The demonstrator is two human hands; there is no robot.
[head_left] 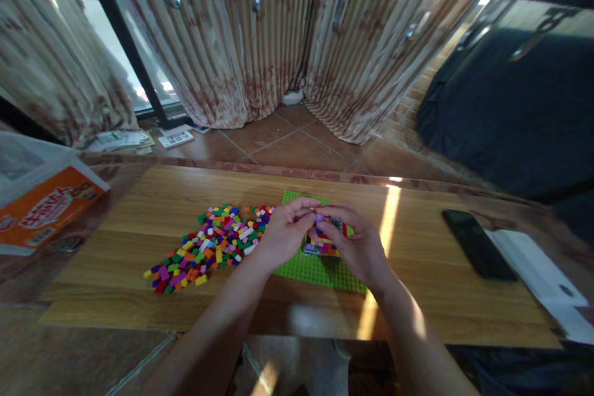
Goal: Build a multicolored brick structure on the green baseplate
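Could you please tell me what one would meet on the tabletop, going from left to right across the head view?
Pile of loose coloured bricks → left hand → right hand → black phone → flat white item.

1 multicoloured brick structure [321,247] with stacked rows is showing, partly hidden, over the middle of 1 flat green studded baseplate [301,269]; mixed-colour loose bricks [219,240] are lying scattered to its left.
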